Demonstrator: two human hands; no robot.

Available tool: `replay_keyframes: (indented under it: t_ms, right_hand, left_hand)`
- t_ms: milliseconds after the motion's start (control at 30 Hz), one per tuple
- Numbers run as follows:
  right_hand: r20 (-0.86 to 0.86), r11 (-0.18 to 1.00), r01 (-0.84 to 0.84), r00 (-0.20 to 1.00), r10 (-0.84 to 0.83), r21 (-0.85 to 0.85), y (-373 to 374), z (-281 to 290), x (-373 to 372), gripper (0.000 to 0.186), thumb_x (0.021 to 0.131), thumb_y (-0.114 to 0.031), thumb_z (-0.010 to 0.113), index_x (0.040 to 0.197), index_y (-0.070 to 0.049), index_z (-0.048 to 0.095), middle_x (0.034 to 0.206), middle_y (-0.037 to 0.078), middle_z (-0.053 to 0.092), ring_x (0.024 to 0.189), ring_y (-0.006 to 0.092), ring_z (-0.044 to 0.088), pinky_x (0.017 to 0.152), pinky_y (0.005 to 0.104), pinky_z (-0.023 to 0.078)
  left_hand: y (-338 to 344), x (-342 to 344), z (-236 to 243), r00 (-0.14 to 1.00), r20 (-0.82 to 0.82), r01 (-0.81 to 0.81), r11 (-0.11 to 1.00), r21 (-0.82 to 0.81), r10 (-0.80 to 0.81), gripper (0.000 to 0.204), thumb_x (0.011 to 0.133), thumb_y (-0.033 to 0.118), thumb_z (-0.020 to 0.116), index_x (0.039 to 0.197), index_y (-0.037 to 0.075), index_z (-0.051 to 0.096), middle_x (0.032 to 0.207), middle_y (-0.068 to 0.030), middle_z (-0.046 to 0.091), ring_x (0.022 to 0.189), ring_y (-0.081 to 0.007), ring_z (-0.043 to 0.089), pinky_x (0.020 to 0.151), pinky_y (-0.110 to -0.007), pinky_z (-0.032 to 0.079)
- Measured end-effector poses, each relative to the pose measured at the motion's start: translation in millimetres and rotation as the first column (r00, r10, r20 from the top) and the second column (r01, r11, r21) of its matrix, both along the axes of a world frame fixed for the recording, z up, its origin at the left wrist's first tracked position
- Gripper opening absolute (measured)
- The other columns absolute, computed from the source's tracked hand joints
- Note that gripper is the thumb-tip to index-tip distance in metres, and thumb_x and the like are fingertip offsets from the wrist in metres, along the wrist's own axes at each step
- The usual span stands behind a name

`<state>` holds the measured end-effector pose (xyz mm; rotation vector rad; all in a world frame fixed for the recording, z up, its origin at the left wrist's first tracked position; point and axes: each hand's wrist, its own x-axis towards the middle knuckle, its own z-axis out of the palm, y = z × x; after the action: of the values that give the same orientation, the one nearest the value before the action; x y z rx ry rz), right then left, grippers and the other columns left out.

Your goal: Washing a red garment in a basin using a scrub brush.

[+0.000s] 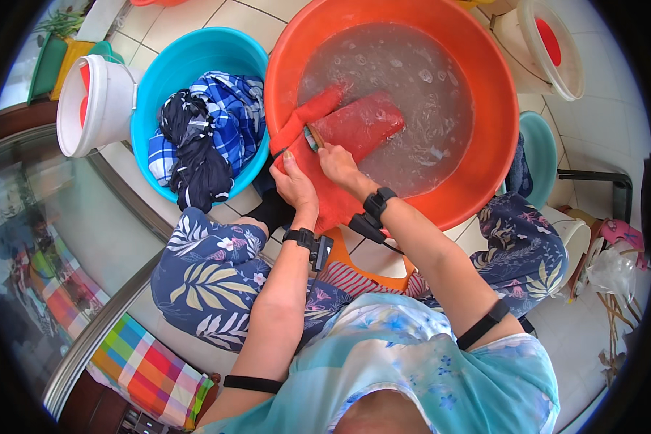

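A red cloth garment [360, 124] lies partly in the cloudy, sudsy water of a large orange tub [500, 116], and the rest of it drapes over the near left rim. My left hand [295, 185] grips the garment at that rim, thumb on top. Just to its right, my right hand [337, 163] is closed around a small scrubbing brush [313, 137], which rests against the wet cloth. Most of the brush's handle is hidden by my fingers.
Left of the orange tub stands a turquoise tub [195, 45] holding blue plaid and dark clothes [188, 141]. White buckets [112, 101] stand at far left and far right. A teal basin [539, 155] sits at right. An orange stool [369, 271] is between my legs.
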<state>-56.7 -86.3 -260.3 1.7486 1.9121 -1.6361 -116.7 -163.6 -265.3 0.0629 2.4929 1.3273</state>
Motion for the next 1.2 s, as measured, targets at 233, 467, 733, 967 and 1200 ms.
replay_keyframes:
  t_ms: [233,467,733,967,1200]
  right_hand:
    - [-0.32,0.954,-0.298,0.903,0.287,0.014,-18.9,26.1,65.4,0.039,0.092,-0.032,0.042,0.106,-0.001,0.06,0.098,0.031,0.06,0.1,0.0419,0.059,0.082,0.0431,0.046]
    - [-0.039,0.981,-0.022,0.999,0.014,-0.192,-11.8,-3.3,20.0,0.04,0.091,-0.031,0.041,0.117,-0.005,0.057,0.11,0.028,0.059,0.108,0.0426,0.054,0.089,0.0439,0.044]
    - [0.182,0.989,0.116,0.974,-0.132,0.096,31.2,1.3,120.8,0.041,0.09,-0.038,0.045,0.112,-0.007,0.06,0.098,0.025,0.063,0.099,0.0404,0.059,0.083,0.0477,0.047]
    - [0.242,0.739,0.603,0.798,-0.552,-0.302,30.8,-6.3,177.4,0.034,0.094,-0.037,0.044,0.103,-0.008,0.058,0.057,0.006,0.043,0.042,0.0181,0.042,0.037,0.0355,0.034]
    - [-0.086,0.788,0.066,0.985,-0.149,-0.612,-11.0,111.6,134.8,0.037,0.095,-0.035,0.043,0.1,-0.002,0.059,0.052,0.002,0.043,0.037,0.0128,0.04,0.034,0.0298,0.032]
  left_hand:
    - [-5.6,-8.0,-0.6,1.0,0.004,-0.002,0.999,-0.052,0.002,0.05,0.091,0.048,0.049,0.107,0.0,0.053,0.098,-0.0246,0.064,0.092,-0.0419,0.06,0.076,-0.046,0.048]
    - [1.2,-0.5,0.9,1.0,-0.011,0.0,1.0,-0.024,0.0,0.049,0.09,0.045,0.051,0.111,0.0,0.054,0.098,-0.0244,0.064,0.091,-0.0399,0.061,0.076,-0.045,0.048]
    - [-10.6,-13.7,-5.4,0.999,-0.029,-0.026,0.999,-0.047,0.025,0.048,0.091,0.043,0.051,0.111,0.0,0.054,0.1,-0.0224,0.065,0.093,-0.0368,0.062,0.079,-0.041,0.049]
    - [1.5,-6.1,12.9,1.0,0.007,0.011,0.996,-0.087,-0.011,0.044,0.093,0.038,0.048,0.109,-0.002,0.053,0.101,-0.0176,0.067,0.096,-0.0338,0.063,0.08,-0.039,0.049]
    - [-7.4,-9.7,-1.3,0.999,-0.034,-0.009,1.0,-0.001,0.009,0.046,0.093,0.041,0.048,0.11,-0.002,0.053,0.099,-0.0207,0.066,0.093,-0.0364,0.062,0.077,-0.041,0.049]
